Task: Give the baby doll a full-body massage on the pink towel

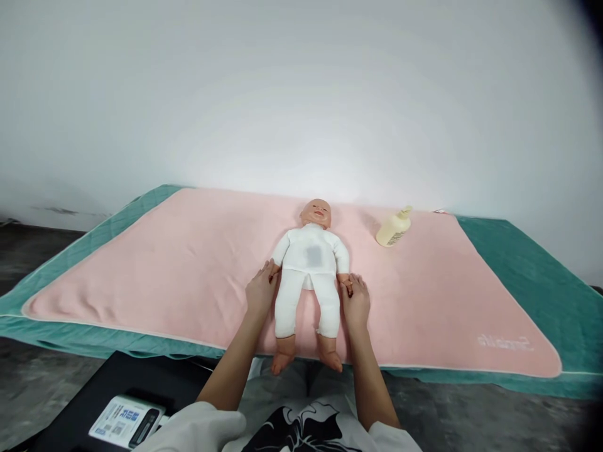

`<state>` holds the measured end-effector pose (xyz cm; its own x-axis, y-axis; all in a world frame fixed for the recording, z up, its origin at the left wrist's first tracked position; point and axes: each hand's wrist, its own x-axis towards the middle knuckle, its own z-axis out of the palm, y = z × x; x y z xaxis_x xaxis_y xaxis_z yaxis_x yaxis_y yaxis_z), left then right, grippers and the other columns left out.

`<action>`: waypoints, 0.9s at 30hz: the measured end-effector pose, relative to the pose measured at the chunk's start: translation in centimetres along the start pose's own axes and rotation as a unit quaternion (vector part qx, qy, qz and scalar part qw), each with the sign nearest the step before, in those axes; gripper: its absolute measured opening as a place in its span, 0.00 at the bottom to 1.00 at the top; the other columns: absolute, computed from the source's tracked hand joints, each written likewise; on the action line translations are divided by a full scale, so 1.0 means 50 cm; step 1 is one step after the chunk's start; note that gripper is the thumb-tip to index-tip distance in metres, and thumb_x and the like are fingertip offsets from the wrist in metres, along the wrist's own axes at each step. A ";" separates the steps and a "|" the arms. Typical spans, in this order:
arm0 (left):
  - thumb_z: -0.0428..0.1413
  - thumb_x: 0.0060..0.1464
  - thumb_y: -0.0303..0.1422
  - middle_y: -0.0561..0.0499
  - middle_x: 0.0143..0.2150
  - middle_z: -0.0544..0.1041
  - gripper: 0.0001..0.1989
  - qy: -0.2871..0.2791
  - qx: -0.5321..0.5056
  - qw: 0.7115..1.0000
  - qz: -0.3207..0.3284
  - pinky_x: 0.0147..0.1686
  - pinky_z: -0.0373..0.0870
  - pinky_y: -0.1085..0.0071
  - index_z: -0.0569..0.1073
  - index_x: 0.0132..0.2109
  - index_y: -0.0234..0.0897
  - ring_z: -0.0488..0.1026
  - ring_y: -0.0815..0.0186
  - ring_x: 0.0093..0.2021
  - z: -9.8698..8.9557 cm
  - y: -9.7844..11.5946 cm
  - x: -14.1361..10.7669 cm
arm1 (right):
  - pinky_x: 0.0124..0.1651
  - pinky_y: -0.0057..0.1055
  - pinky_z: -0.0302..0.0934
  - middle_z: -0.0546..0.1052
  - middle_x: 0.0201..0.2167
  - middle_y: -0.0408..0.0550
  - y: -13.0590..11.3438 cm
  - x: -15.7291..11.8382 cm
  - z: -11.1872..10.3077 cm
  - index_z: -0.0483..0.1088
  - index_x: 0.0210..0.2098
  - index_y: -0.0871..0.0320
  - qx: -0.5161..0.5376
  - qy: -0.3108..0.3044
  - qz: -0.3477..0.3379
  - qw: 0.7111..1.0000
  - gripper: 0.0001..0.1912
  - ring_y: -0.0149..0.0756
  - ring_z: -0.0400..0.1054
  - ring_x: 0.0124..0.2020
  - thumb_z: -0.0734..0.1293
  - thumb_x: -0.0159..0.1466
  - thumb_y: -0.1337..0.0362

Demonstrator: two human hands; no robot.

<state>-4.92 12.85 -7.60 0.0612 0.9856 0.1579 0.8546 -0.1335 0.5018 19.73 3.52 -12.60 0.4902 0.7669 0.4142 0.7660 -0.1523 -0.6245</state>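
Observation:
A baby doll [311, 251] in a white suit lies on its back on a pink mat [188, 270], its head toward the wall and its bare feet at the near edge. My left hand [260, 289] rests on the mat beside the doll, its fingers closed on the doll's hand at the left. On the other side, my right hand [357, 302] has its fingers around the doll's other hand. A pale yellow pump bottle [394, 228] stands on the mat to the right of the doll's head.
The pink mat covers most of a green quilted cover [509, 263]. Behind it rises a white wall [301, 94]. At the lower left, a white box [123, 422] sits on a black surface [155, 380] below the mat's near edge.

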 end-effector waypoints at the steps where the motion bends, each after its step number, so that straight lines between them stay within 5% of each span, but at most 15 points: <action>1: 0.50 0.64 0.36 0.45 0.61 0.72 0.21 -0.004 -0.003 1.000 -0.007 0.50 0.71 0.64 0.69 0.62 0.41 0.75 0.55 0.55 -0.003 0.002 0.000 | 0.63 0.53 0.55 0.74 0.55 0.67 0.002 0.000 0.001 0.72 0.53 0.68 0.000 0.000 0.000 1.000 0.24 0.51 0.65 0.60 0.56 0.69 0.56; 7: 0.54 0.60 0.36 0.44 0.57 0.76 0.25 -0.014 -0.084 0.996 -0.034 0.51 0.71 0.63 0.68 0.63 0.39 0.75 0.55 0.54 -0.016 0.001 -0.001 | 0.63 0.51 0.56 0.73 0.55 0.68 -0.007 0.002 -0.007 0.71 0.53 0.69 0.017 0.001 0.036 0.999 0.26 0.52 0.64 0.60 0.55 0.69 0.55; 15: 0.63 0.49 0.33 0.44 0.48 0.79 0.29 0.135 -0.283 0.944 -0.103 0.46 0.75 0.64 0.69 0.60 0.41 0.78 0.61 0.44 -0.032 -0.010 0.024 | 0.48 0.42 0.65 0.79 0.47 0.59 -0.044 0.011 -0.049 0.64 0.60 0.60 0.122 0.022 0.170 0.978 0.30 0.48 0.74 0.47 0.57 0.66 0.48; 22: 0.66 0.44 0.31 0.47 0.41 0.77 0.31 0.252 -0.406 0.870 -0.121 0.45 0.75 0.66 0.67 0.56 0.38 0.78 0.66 0.39 -0.047 0.019 0.117 | 0.49 0.41 0.67 0.79 0.46 0.59 -0.062 0.094 -0.084 0.61 0.60 0.59 0.185 0.118 0.195 0.956 0.30 0.44 0.75 0.45 0.64 0.63 0.49; 27: 0.64 0.49 0.34 0.43 0.48 0.78 0.30 0.277 -0.431 0.855 -0.075 0.48 0.73 0.66 0.65 0.57 0.38 0.78 0.63 0.44 -0.039 0.076 0.206 | 0.50 0.42 0.68 0.79 0.48 0.56 -0.083 0.192 -0.079 0.58 0.59 0.55 0.217 0.151 0.140 0.954 0.31 0.42 0.77 0.42 0.67 0.61 0.51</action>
<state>-2.04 22.29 -2.39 -0.4740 0.8290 0.2966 0.1196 -0.2732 0.9545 22.88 9.08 -3.41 0.7979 0.5096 0.3220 0.3749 -0.0013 -0.9271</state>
